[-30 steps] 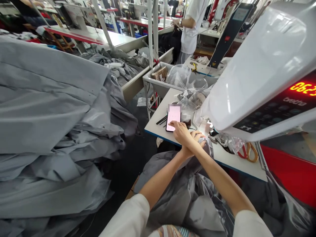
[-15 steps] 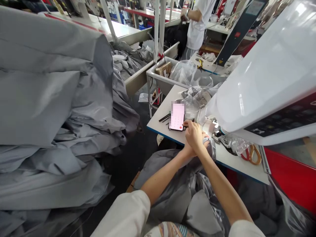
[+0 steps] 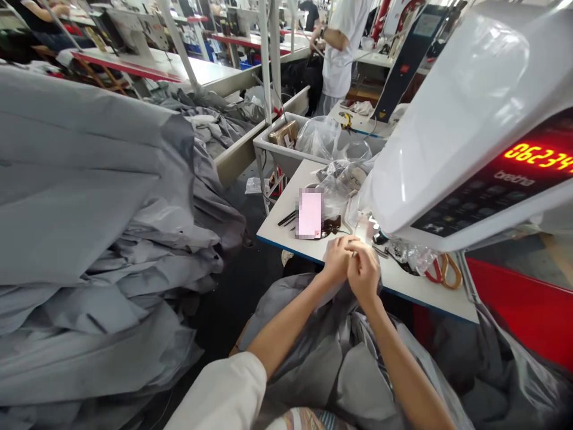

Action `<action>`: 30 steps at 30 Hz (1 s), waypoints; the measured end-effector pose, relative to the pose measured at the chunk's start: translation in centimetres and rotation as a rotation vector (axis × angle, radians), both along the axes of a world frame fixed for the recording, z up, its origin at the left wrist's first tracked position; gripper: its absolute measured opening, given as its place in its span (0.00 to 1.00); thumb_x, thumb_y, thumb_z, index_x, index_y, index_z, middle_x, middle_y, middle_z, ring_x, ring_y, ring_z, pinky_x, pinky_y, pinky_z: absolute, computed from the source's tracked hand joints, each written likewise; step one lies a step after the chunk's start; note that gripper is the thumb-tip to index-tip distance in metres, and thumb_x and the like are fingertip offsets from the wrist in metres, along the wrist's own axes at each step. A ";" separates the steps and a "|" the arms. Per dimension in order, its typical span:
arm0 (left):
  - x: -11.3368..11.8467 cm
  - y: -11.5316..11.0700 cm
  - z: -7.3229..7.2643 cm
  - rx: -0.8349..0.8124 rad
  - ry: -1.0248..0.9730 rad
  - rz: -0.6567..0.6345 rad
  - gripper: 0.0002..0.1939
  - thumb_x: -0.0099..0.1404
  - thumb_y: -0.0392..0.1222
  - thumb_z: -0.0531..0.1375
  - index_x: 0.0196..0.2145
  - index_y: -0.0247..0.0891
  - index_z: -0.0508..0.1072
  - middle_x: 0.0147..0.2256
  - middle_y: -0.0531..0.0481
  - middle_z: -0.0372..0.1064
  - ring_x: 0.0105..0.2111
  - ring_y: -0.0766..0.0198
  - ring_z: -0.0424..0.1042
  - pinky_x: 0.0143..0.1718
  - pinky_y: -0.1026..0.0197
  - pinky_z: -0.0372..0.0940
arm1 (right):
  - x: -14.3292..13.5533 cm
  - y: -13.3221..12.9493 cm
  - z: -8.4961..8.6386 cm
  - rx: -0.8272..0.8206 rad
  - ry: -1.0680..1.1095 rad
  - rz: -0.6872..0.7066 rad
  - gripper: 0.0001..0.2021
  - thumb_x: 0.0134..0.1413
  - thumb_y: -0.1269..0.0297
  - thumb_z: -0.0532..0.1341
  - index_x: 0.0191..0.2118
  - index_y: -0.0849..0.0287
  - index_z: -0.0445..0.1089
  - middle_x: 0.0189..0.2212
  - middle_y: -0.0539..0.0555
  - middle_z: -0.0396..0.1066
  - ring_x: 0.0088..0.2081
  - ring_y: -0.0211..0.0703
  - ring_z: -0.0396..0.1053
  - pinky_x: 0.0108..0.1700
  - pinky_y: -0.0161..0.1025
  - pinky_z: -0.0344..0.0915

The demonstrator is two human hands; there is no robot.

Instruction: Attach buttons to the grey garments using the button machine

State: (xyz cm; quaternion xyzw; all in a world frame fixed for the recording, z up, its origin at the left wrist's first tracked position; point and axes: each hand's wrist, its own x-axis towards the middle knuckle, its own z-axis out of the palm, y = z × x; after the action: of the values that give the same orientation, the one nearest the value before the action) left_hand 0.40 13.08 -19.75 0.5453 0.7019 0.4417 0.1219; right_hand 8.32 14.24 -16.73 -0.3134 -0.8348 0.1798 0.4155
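Observation:
My left hand (image 3: 338, 260) and my right hand (image 3: 363, 269) are together at the table's front edge, fingers curled and touching. Grey fabric (image 3: 308, 334) lies over my lap and rises to just beneath both hands; what their fingers pinch is too hidden to name. Left of the hands, a phone (image 3: 310, 215) with a pink screen lies on the white table (image 3: 280, 224). Thin black tools (image 3: 287, 218) rest beside it. The white sewing machine (image 3: 430, 119) stands over the table to the right, its panel showing red digits.
Scissors (image 3: 451, 272) with orange and red handles lie at the table's right. Clear plastic bags (image 3: 335, 185) are behind the phone. A large grey fabric pile (image 3: 89, 239) fills the left. A person in white (image 3: 342, 54) stands at the back.
My right hand has drawn back from beside the phone's lower corner to meet my left hand. The view has shifted, and red digits now show on the machine's panel.

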 end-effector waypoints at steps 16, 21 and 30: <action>0.0 -0.1 -0.4 0.021 0.119 -0.084 0.12 0.64 0.43 0.58 0.46 0.44 0.70 0.50 0.52 0.66 0.51 0.62 0.62 0.55 0.59 0.57 | 4.3 4.2 -1.8 -0.119 0.127 -0.046 0.09 0.58 0.59 0.57 0.35 0.58 0.69 0.38 0.57 0.70 0.43 0.46 0.66 0.48 0.46 0.64; 0.1 -0.1 -0.3 0.015 0.128 -0.081 0.11 0.65 0.43 0.58 0.46 0.44 0.70 0.50 0.51 0.66 0.51 0.62 0.63 0.54 0.59 0.58 | 4.3 4.4 -2.4 -0.273 0.182 -0.037 0.10 0.55 0.57 0.58 0.34 0.58 0.70 0.37 0.56 0.69 0.39 0.45 0.67 0.42 0.43 0.65; 0.1 -0.1 -0.2 0.001 0.132 -0.087 0.12 0.64 0.42 0.59 0.46 0.44 0.70 0.50 0.50 0.66 0.51 0.61 0.63 0.55 0.58 0.58 | 5.1 3.9 -2.4 -0.344 0.238 -0.142 0.17 0.54 0.51 0.59 0.43 0.58 0.69 0.43 0.58 0.70 0.44 0.47 0.67 0.44 0.43 0.65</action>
State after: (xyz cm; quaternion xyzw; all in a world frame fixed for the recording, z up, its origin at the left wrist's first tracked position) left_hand 0.51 13.02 -19.94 0.6033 0.6837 0.3995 0.0941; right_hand 13.40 18.18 -19.13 -0.4145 -0.7126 0.3256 0.4631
